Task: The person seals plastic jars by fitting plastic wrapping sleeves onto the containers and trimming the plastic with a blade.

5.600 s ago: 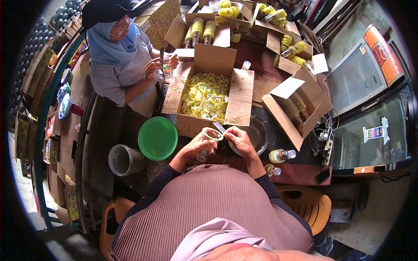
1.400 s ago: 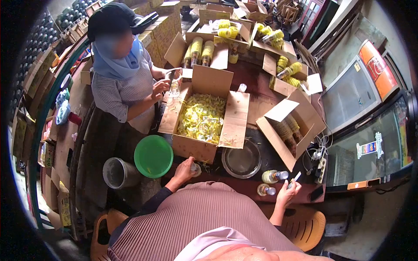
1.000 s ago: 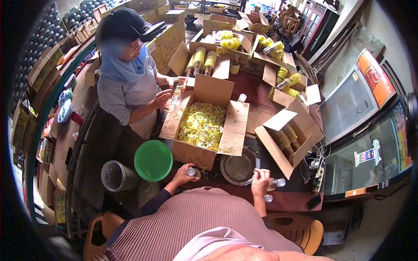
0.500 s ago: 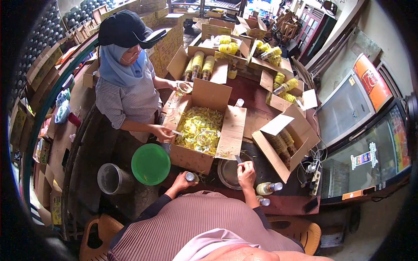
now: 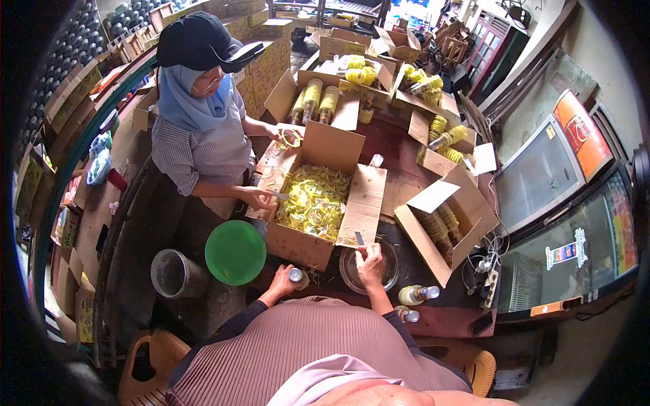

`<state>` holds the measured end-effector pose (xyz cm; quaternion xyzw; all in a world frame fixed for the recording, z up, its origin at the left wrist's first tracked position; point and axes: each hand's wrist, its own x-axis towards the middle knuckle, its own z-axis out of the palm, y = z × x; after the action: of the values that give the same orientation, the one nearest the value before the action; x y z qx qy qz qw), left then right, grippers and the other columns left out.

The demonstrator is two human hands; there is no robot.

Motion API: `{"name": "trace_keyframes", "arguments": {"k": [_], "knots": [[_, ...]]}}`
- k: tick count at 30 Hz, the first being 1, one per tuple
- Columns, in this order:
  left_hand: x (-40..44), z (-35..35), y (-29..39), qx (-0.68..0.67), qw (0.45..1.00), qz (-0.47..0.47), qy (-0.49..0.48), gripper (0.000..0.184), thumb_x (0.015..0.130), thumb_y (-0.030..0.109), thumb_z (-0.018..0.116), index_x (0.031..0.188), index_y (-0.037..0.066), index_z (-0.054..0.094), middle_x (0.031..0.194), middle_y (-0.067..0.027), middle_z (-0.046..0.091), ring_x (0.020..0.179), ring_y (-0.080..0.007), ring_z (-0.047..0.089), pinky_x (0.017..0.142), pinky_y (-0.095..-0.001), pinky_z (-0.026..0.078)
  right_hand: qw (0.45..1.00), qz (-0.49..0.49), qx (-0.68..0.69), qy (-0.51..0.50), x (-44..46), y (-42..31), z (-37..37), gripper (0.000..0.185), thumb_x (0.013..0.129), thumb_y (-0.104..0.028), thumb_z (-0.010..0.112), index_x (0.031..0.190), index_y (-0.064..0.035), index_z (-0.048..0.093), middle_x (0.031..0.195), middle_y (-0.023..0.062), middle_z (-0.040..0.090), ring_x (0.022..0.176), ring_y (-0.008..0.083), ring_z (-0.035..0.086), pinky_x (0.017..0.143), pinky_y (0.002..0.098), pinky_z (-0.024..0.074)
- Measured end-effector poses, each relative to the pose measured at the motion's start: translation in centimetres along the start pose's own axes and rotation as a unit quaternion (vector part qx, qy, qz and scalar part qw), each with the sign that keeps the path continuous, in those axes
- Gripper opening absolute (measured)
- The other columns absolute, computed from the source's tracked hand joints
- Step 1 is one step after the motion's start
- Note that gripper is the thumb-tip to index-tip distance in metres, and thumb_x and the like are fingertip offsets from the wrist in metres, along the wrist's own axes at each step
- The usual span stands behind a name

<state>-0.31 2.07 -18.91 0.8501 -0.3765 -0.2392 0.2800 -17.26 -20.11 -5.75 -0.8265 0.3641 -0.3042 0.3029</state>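
Observation:
My left hand (image 5: 279,284) is closed around a small bottle (image 5: 296,275) with a silvery cap, close to my body. In my right hand (image 5: 370,265), a knife (image 5: 359,238) with a short flat grey blade points up and away from me. That hand is over a round metal bowl (image 5: 348,273). Beyond both hands stands an open cardboard box (image 5: 298,246) full of loose yellow strips (image 5: 313,203). To the right of my right hand, two more capped bottles (image 5: 412,294) lie on the table.
Across the box, a co-worker (image 5: 203,149) holds a yellow ring and a pale blade. A green basin (image 5: 235,252) and a grey bucket (image 5: 169,274) are at left. Open cartons (image 5: 443,227) of yellow-banded goods line the right and back. Cables and a power strip (image 5: 490,285) lie near the fridge.
My right hand has moved slightly left and away from me, carrying the knife toward the box flap. The left hand still grips the bottle. The co-worker's hands have shifted slightly.

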Motion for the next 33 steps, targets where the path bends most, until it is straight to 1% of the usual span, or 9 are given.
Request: {"name": "trace_keyframes", "arguments": {"k": [7, 10, 15, 19, 22, 25, 27, 29, 33], "knots": [[-0.1, -0.4, 0.4, -0.025, 0.998, -0.023, -0.045, 0.059, 0.061, 0.034, 0.082, 0.107, 0.01, 0.054, 0.1, -0.0255, 0.054, 0.095, -0.0427, 0.054, 0.084, -0.0474, 0.048, 1.0, -0.01, -0.01, 0.009, -0.6, 1.0, 0.1, 0.01, 0.079, -0.008, 0.065, 0.089, -0.0053, 0.063, 0.095, 0.0127, 0.054, 0.08, 0.0316, 0.062, 0.07, 0.0409, 0.0509], [0.1, 0.2, -0.2, -0.055, 0.995, -0.057, -0.059, 0.061, 0.061, 0.037, 0.082, 0.109, 0.012, 0.054, 0.103, -0.0276, 0.053, 0.099, -0.0439, 0.053, 0.086, -0.048, 0.046, 1.0, 0.02, -0.005, -0.004, -0.6, 0.4, 0.1, 0.01, 0.078, -0.005, 0.067, 0.086, -0.0022, 0.064, 0.094, 0.0127, 0.056, 0.081, 0.0294, 0.063, 0.072, 0.0374, 0.0522], [-0.7, 0.5, 0.4, 0.004, 0.999, -0.042, -0.031, 0.066, 0.059, 0.041, 0.081, 0.112, 0.013, 0.052, 0.103, -0.0289, 0.053, 0.102, -0.0454, 0.05, 0.089, -0.0517, 0.042, 1.0, 0.018, 0.002, -0.02, -0.8, -0.1, 0.2, 0.011, 0.078, -0.005, 0.067, 0.089, -0.0029, 0.064, 0.095, 0.0124, 0.056, 0.083, 0.0294, 0.063, 0.073, 0.0374, 0.0522], [-0.7, 0.7, 0.5, 0.009, 0.998, -0.045, -0.037, 0.067, 0.058, 0.043, 0.08, 0.112, 0.014, 0.053, 0.101, -0.0283, 0.054, 0.101, -0.045, 0.05, 0.088, -0.0521, 0.041, 0.999, 0.017, 0.005, -0.031, -1.3, 0.2, 0.4, 0.013, 0.078, -0.005, 0.067, 0.09, -0.0027, 0.064, 0.095, 0.012, 0.055, 0.084, 0.0287, 0.063, 0.074, 0.0372, 0.0524], [-0.3, 1.0, 0.0, 0.003, 0.998, -0.019, -0.067, 0.067, 0.058, 0.044, 0.08, 0.112, 0.014, 0.053, 0.101, -0.0284, 0.054, 0.099, -0.0447, 0.05, 0.089, -0.0513, 0.04, 0.998, 0.04, 0.038, -0.039, -1.7, 0.8, 0.8, 0.012, 0.078, -0.006, 0.067, 0.09, -0.0027, 0.064, 0.095, 0.0119, 0.055, 0.085, 0.0288, 0.063, 0.074, 0.0374, 0.0522], [-0.5, 1.3, 0.3, 0.012, 0.997, -0.002, -0.081, 0.067, 0.059, 0.045, 0.079, 0.112, 0.014, 0.053, 0.1, -0.0284, 0.054, 0.098, -0.0442, 0.05, 0.088, -0.0503, 0.04, 0.998, 0.039, 0.02, -0.039, -1.7, 1.2, 0.9, 0.012, 0.078, -0.006, 0.067, 0.09, -0.0031, 0.064, 0.095, 0.0115, 0.056, 0.086, 0.0286, 0.063, 0.075, 0.0369, 0.0519], [-0.8, 1.5, 0.3, -0.012, 0.999, 0.014, -0.037, 0.066, 0.06, 0.046, 0.079, 0.111, 0.014, 0.053, 0.099, -0.0285, 0.054, 0.097, -0.044, 0.05, 0.086, -0.05, 0.041, 0.999, 0.027, 0.009, -0.033, -1.6, 1.1, 0.7, 0.012, 0.078, -0.007, 0.067, 0.089, -0.0035, 0.064, 0.096, 0.0119, 0.056, 0.086, 0.0292, 0.062, 0.075, 0.0382, 0.0518], [-0.7, 1.5, 0.1, -0.012, 0.999, 0.02, -0.042, 0.065, 0.061, 0.046, 0.078, 0.11, 0.014, 0.053, 0.099, -0.0283, 0.054, 0.097, -0.0438, 0.05, 0.085, -0.0503, 0.041, 1.0, 0.014, -0.001, -0.026, -1.5, 1.1, 0.6, 0.011, 0.078, -0.008, 0.067, 0.088, -0.0039, 0.063, 0.096, 0.0123, 0.056, 0.087, 0.0298, 0.062, 0.075, 0.0394, 0.0518], [-0.6, 1.1, 0.4, -0.001, 0.999, 0.028, -0.038, 0.062, 0.062, 0.044, 0.078, 0.108, 0.013, 0.052, 0.098, -0.0273, 0.055, 0.095, -0.0432, 0.051, 0.084, -0.0508, 0.041, 0.999, 0.033, 0.014, -0.035, -1.2, 1.1, 0.8, 0.012, 0.078, -0.008, 0.067, 0.088, -0.0041, 0.064, 0.096, 0.0125, 0.056, 0.088, 0.0305, 0.061, 0.077, 0.0394, 0.0513]]}}
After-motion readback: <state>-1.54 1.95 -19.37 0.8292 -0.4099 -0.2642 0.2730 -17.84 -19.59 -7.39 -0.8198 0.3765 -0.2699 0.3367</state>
